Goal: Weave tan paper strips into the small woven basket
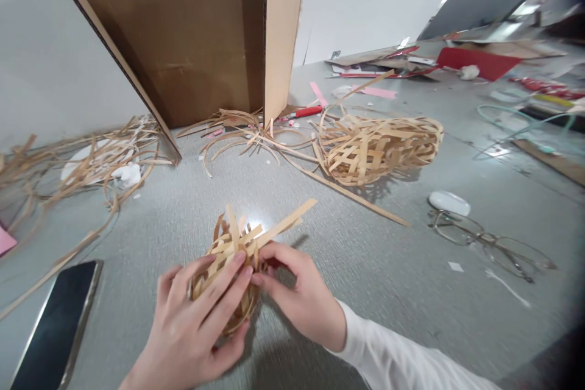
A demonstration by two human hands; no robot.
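A small woven basket [223,250] of pale flat strips sits on the grey table in front of me, with strip ends sticking up and out to the right. My left hand [196,311] is wrapped over its near left side, fingers pressed on the weave. On the right side my right hand [297,286] pinches at a strip near the rim; the exact spot between thumb and finger is partly hidden. One long strip [287,219] juts out above that hand. The basket's underside is hidden by my hands.
A larger woven piece [379,146] lies beyond on the right, near a red-handled cutter [308,111]. Glasses [484,237] and a white oval object [449,202] lie at right, a phone [57,323] at left. Loose strips [114,152] surround an open cardboard box [281,30].
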